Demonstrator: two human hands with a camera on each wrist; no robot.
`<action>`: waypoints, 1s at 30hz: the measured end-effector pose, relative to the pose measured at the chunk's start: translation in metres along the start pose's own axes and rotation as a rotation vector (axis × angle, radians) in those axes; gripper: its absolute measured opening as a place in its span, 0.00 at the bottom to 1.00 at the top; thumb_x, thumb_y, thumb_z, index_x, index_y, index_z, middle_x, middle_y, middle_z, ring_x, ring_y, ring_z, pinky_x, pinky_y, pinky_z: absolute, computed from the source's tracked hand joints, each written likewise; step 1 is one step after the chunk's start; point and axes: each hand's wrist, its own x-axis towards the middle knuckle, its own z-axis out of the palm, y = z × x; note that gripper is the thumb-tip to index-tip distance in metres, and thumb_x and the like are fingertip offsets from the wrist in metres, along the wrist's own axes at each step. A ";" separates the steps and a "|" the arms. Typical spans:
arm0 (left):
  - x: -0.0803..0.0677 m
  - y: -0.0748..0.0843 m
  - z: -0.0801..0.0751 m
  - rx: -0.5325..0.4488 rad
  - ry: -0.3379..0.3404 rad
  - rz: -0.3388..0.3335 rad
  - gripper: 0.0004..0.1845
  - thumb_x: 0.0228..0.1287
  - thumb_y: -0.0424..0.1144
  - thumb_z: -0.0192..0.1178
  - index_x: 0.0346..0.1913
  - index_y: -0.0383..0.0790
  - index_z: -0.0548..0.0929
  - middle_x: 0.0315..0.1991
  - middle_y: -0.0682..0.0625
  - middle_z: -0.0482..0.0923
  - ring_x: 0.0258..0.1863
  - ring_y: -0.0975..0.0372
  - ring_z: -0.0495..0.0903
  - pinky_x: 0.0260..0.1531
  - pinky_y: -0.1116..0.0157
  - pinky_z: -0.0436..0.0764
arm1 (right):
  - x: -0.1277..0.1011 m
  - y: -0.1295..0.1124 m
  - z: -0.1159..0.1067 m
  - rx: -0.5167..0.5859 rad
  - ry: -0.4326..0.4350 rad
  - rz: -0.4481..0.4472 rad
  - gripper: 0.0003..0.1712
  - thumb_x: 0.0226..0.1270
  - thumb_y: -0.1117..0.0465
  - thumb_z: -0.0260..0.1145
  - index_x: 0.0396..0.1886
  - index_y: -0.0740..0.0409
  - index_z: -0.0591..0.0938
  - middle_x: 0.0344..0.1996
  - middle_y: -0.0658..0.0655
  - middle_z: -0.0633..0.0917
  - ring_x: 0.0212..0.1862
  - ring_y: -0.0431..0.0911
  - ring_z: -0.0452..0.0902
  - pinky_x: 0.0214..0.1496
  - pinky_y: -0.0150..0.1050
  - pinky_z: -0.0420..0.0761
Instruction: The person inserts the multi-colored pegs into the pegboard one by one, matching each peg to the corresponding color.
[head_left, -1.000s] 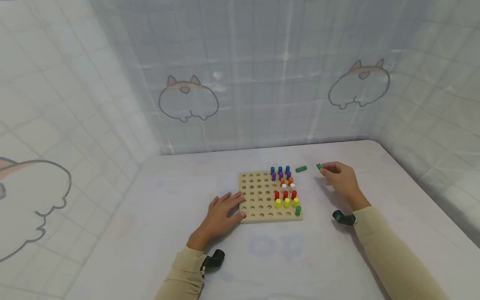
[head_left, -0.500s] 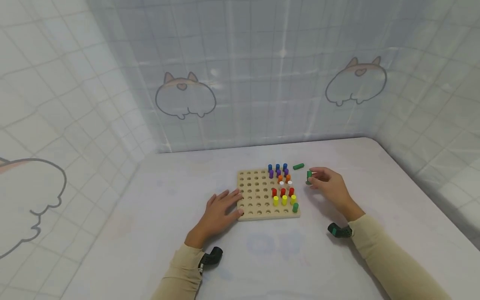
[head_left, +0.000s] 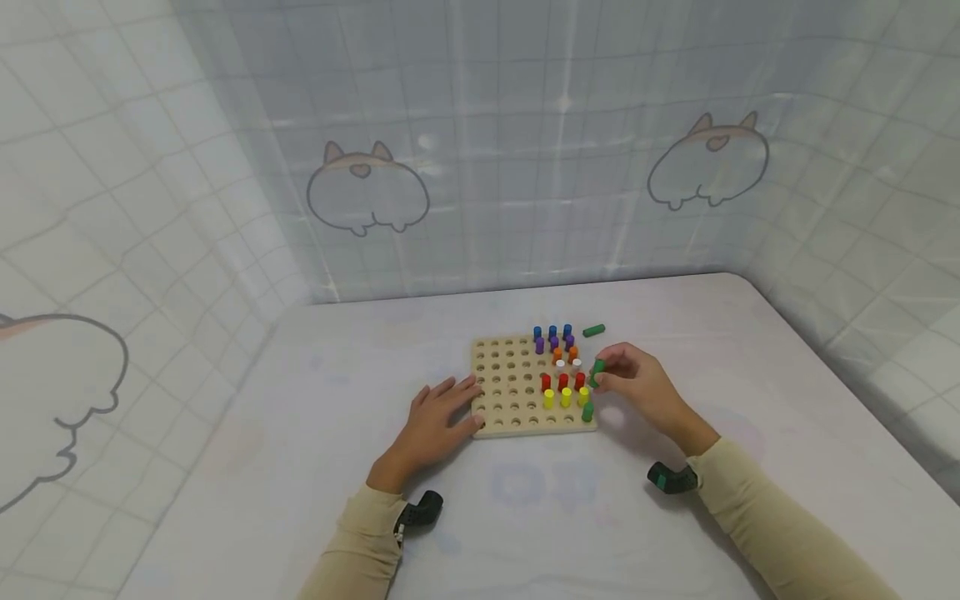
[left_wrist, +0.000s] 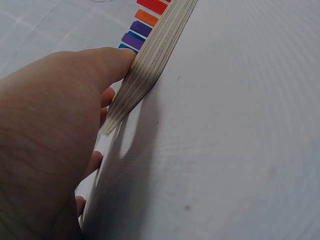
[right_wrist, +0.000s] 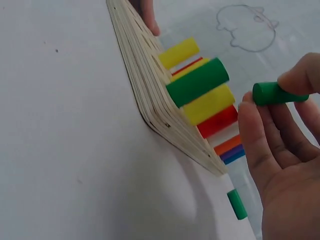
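Note:
A wooden pegboard (head_left: 536, 432) lies on the table, with rows of coloured pegs filling its right side. My left hand (head_left: 431, 427) rests at the board's left edge, fingers spread and relaxed; in the left wrist view its thumb (left_wrist: 117, 62) touches the rim. Between thumb and fingers my right hand (head_left: 647, 390) pinches a green peg (right_wrist: 270, 93), held up just beyond the board's right edge. Another green peg (right_wrist: 197, 82) stands in the near right corner hole, in front of the yellow pegs (head_left: 566, 397).
A loose green peg (head_left: 594, 331) lies on the white table past the far right corner of the board. Behind the yellow row stand red pegs (head_left: 563, 382), then white, orange, purple and blue ones (head_left: 552, 332). Curtain-like walls (head_left: 487, 167) with cartoon drawings surround the table.
My right hand has brought the green peg leftward and nearer, from the table right of the board to the board's right side, turning it upright. My left hand keeps its place.

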 end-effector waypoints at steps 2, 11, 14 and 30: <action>-0.001 0.000 0.000 -0.002 0.004 0.004 0.31 0.74 0.58 0.53 0.75 0.52 0.69 0.77 0.59 0.58 0.77 0.51 0.53 0.71 0.39 0.43 | -0.002 -0.003 0.003 0.005 -0.015 -0.001 0.17 0.68 0.66 0.68 0.51 0.67 0.74 0.44 0.66 0.80 0.44 0.55 0.81 0.47 0.41 0.85; -0.003 0.001 -0.001 -0.008 0.014 0.006 0.30 0.74 0.58 0.54 0.74 0.52 0.70 0.77 0.59 0.58 0.77 0.51 0.53 0.71 0.39 0.42 | -0.005 -0.009 0.014 -0.095 -0.062 -0.047 0.14 0.66 0.66 0.71 0.46 0.62 0.77 0.45 0.60 0.82 0.47 0.53 0.81 0.51 0.34 0.82; -0.002 0.001 -0.001 -0.004 0.017 0.009 0.30 0.74 0.58 0.54 0.74 0.52 0.70 0.77 0.59 0.59 0.77 0.51 0.53 0.71 0.39 0.42 | -0.007 -0.011 0.016 -0.130 -0.060 -0.055 0.13 0.65 0.66 0.71 0.46 0.60 0.77 0.46 0.59 0.83 0.47 0.52 0.82 0.51 0.34 0.82; -0.001 0.005 -0.002 -0.009 0.002 0.012 0.31 0.74 0.57 0.54 0.74 0.50 0.70 0.77 0.57 0.59 0.77 0.51 0.53 0.71 0.39 0.43 | -0.012 -0.017 0.025 -0.320 -0.138 -0.154 0.15 0.63 0.66 0.73 0.50 0.61 0.84 0.47 0.55 0.87 0.43 0.43 0.84 0.52 0.41 0.83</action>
